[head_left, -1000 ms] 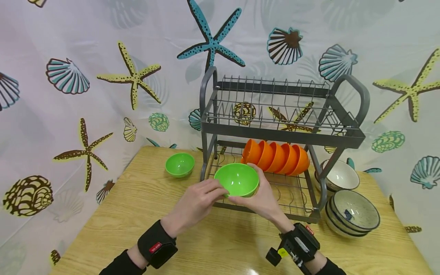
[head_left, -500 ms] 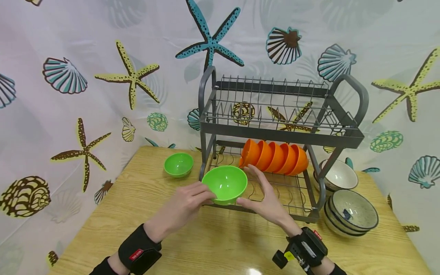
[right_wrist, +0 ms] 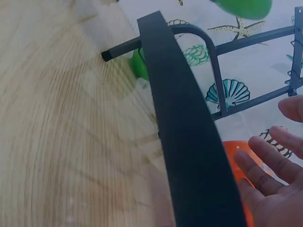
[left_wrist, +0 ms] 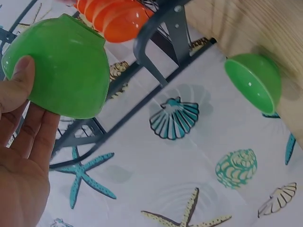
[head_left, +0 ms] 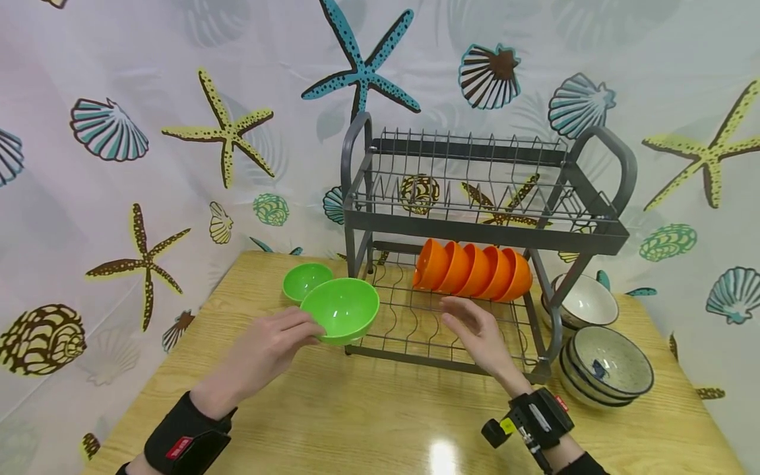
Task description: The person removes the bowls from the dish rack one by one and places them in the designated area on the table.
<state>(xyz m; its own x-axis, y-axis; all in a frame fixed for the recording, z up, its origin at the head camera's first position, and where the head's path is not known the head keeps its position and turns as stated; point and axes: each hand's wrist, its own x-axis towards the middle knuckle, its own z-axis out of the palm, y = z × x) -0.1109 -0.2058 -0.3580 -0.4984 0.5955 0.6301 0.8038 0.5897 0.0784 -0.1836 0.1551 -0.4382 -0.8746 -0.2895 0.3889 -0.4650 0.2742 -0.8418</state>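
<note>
A bright green bowl [head_left: 344, 307] hangs above the table in front of the rack's left side. My left hand [head_left: 261, 353] pinches its near left rim, the thumb pressed on the outside wall as the left wrist view shows. Behind it a second green bowl [head_left: 303, 278] rests on the table, partly hidden. My right hand [head_left: 477, 333] holds nothing, its fingers loosely bent before the lower tier of the dish rack [head_left: 487, 227]. Several orange bowls [head_left: 475, 270] lean in a row on that tier, just beyond the right hand.
Right of the rack stand a stack of speckled bowls [head_left: 611, 363] and a white bowl [head_left: 586, 302] behind it. The rack's upper tier of wire slots overhangs the orange bowls. A patterned cloth [head_left: 237, 59] hangs behind the wooden table [head_left: 368, 422].
The right hand has let go of the green bowl and drawn back to the right. My left hand has carried the bowl leftward, partly covering the green bowl on the table.
</note>
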